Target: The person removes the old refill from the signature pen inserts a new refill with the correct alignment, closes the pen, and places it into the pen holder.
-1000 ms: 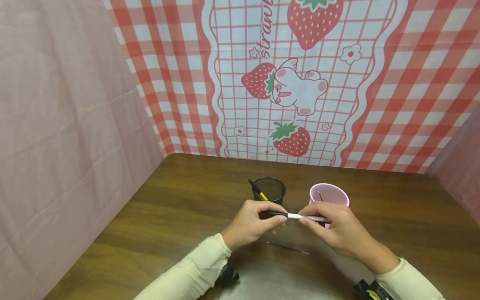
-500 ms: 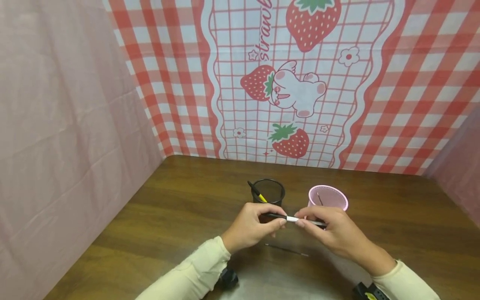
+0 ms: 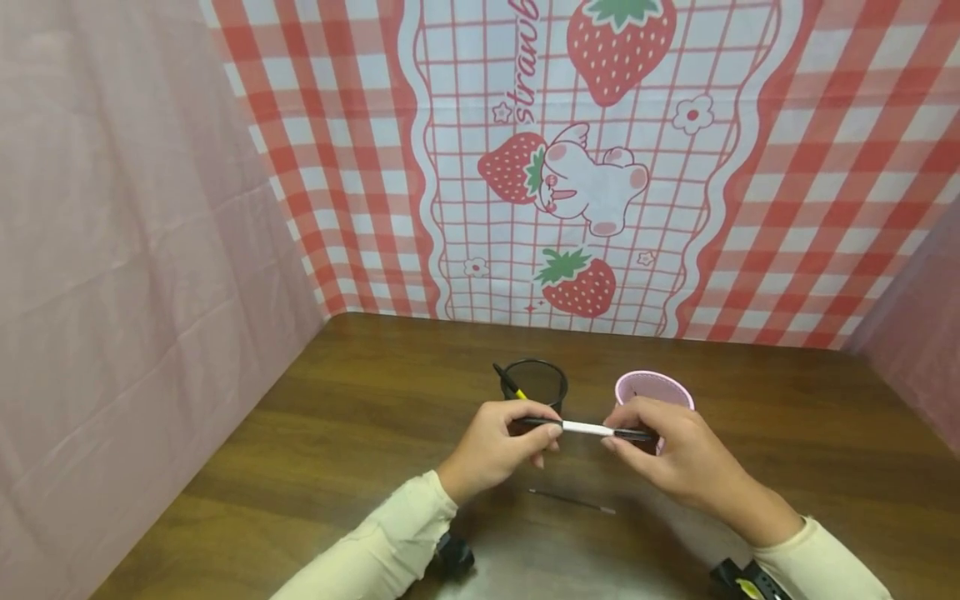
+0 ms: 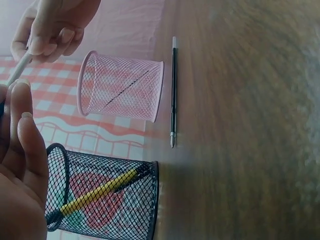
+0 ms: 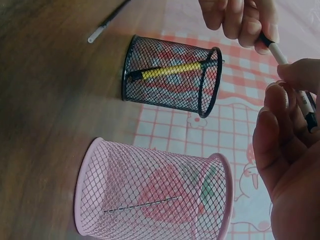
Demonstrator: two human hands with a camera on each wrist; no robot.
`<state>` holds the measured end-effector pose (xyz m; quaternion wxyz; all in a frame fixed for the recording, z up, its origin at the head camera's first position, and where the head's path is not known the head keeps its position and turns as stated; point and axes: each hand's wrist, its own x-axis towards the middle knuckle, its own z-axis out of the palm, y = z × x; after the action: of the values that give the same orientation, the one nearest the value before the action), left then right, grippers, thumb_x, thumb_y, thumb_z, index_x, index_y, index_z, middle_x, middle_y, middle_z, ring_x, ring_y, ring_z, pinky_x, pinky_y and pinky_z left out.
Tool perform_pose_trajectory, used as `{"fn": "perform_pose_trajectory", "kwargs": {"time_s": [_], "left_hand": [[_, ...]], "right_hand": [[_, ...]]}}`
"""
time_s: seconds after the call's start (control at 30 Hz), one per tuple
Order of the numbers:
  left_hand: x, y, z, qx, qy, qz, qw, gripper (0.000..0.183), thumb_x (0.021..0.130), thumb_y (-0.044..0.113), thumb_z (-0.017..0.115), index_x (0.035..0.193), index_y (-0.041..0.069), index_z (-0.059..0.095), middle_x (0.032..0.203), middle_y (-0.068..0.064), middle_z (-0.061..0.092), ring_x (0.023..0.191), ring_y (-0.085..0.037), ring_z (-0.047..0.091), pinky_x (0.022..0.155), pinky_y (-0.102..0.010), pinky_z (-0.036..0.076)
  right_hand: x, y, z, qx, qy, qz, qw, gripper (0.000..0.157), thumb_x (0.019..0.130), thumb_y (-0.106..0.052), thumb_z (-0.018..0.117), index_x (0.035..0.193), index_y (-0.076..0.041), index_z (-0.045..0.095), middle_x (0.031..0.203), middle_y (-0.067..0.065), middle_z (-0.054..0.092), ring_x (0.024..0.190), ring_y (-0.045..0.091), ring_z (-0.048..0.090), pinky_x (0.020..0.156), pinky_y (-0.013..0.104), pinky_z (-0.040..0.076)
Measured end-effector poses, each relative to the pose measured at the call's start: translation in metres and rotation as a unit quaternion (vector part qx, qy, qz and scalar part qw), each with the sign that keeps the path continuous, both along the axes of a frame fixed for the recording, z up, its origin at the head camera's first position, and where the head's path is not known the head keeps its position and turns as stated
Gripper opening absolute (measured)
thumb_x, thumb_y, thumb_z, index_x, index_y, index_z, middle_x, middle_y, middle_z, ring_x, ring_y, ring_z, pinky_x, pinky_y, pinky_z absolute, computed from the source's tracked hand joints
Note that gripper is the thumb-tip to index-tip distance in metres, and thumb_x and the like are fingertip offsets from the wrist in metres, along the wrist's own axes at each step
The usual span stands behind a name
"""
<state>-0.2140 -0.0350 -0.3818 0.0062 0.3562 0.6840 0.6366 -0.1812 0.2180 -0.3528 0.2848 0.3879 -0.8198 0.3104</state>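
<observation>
Both hands hold a white-barrelled pen with black ends, level above the table. My left hand pinches one black end between thumb and forefinger. At the other end, my right hand pinches the pen near where white meets black; the right wrist view shows its black tip beside the palm. Below the hands lies a thin dark pen refill with a pale end and a metal tip. Behind the right hand stands a pink mesh pen cup, partly hidden by that hand.
A black mesh pen cup stands behind the left hand, a yellow and black pen leaning inside it. Inside the pink cup leans a thin dark refill. A strawberry-print cloth hangs along the table's far edge.
The hands first drew closer, then spread apart along the pen, so more of the white barrel shows between them. The refill on the table and both cups have stayed in place.
</observation>
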Motion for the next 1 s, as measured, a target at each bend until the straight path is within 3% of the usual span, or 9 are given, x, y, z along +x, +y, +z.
{"fn": "perform_pose_trajectory", "kwargs": {"time_s": [0.2, 0.43, 0.6, 0.73, 0.87, 1.0], "left_hand": [[0.001, 0.0, 0.0, 0.008, 0.001, -0.008, 0.9999, 0.014, 0.094, 0.008, 0.071, 0.105, 0.0, 0.072, 0.079, -0.015, 0.071, 0.057, -0.012, 0.063, 0.055, -0.034, 0.057], [0.001, 0.002, 0.0, 0.012, 0.012, -0.018, 0.9997, 0.014, 0.094, 0.006, 0.071, 0.106, -0.001, 0.072, 0.079, -0.013, 0.071, 0.058, -0.016, 0.062, 0.055, -0.033, 0.058], [0.002, 0.001, -0.001, 0.009, 0.019, -0.02, 0.9996, 0.013, 0.094, 0.006, 0.07, 0.106, 0.0, 0.072, 0.079, -0.014, 0.071, 0.057, -0.021, 0.062, 0.054, -0.036, 0.058], [0.002, 0.001, -0.001, 0.011, 0.022, -0.012, 0.9996, 0.013, 0.094, 0.007, 0.07, 0.106, 0.0, 0.072, 0.079, -0.013, 0.071, 0.056, -0.019, 0.062, 0.053, -0.032, 0.057], [0.001, 0.001, -0.001, 0.014, 0.02, -0.005, 0.9997, 0.013, 0.095, 0.007, 0.07, 0.106, 0.0, 0.072, 0.079, -0.012, 0.071, 0.056, -0.013, 0.062, 0.052, -0.03, 0.056], [0.0, 0.0, -0.002, 0.018, 0.01, 0.001, 0.9998, 0.013, 0.095, 0.008, 0.07, 0.105, -0.001, 0.072, 0.078, -0.013, 0.071, 0.056, -0.011, 0.061, 0.053, -0.036, 0.058]], "right_hand": [[0.0, 0.001, -0.002, 0.006, -0.001, -0.003, 1.0, 0.028, 0.079, -0.007, 0.083, 0.096, -0.024, 0.068, 0.085, -0.02, 0.06, 0.067, -0.001, 0.05, 0.058, 0.013, 0.04], [-0.003, 0.001, -0.009, -0.01, 0.026, 0.03, 0.999, 0.02, 0.084, -0.007, 0.079, 0.088, -0.023, 0.067, 0.079, -0.016, 0.059, 0.067, -0.002, 0.046, 0.055, 0.013, 0.037], [-0.004, 0.001, -0.012, -0.01, 0.032, 0.044, 0.998, 0.013, 0.095, -0.019, 0.071, 0.085, -0.024, 0.066, 0.078, -0.016, 0.058, 0.067, -0.002, 0.046, 0.055, 0.012, 0.038], [-0.002, -0.001, -0.009, -0.004, 0.014, 0.029, 0.999, 0.015, 0.09, -0.011, 0.076, 0.087, -0.025, 0.069, 0.081, -0.018, 0.061, 0.071, -0.001, 0.05, 0.061, 0.015, 0.041], [0.001, -0.003, -0.005, -0.008, -0.027, 0.01, 1.0, 0.033, 0.077, -0.001, 0.084, 0.1, -0.021, 0.07, 0.087, -0.017, 0.064, 0.072, 0.002, 0.056, 0.064, 0.017, 0.046], [0.003, -0.003, -0.005, -0.015, -0.035, 0.0, 0.999, 0.042, 0.073, 0.001, 0.085, 0.106, -0.017, 0.066, 0.088, -0.014, 0.064, 0.068, 0.003, 0.057, 0.059, 0.014, 0.046]]}}
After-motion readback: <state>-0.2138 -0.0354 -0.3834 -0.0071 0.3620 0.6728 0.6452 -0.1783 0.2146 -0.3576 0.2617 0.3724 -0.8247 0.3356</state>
